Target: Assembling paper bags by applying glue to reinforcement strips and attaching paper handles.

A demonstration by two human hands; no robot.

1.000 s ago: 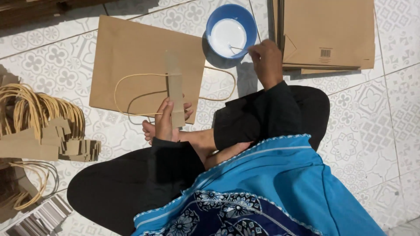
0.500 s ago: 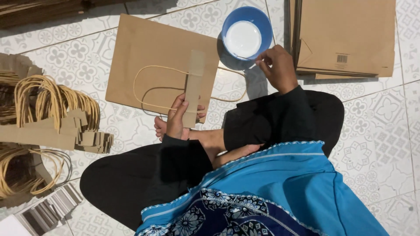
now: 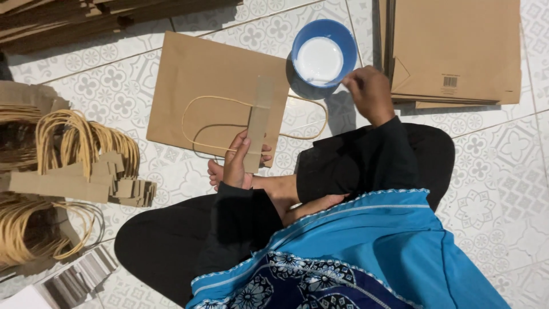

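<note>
Two stacks crowd me: handle bundles left, flat paper bags right. My left hand pinches a cardboard strip with rope handle over one bag; my right hand, curled, touches the blue bowl.

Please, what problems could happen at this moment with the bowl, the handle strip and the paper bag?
1. The right hand is at the rim of the blue bowl of white liquid; a knock might tip it onto the flat paper bag beside it.
2. The left hand holds the handle strip only at its lower end, so it may land crooked.
3. The cord loops lie loose and could snag.
</note>
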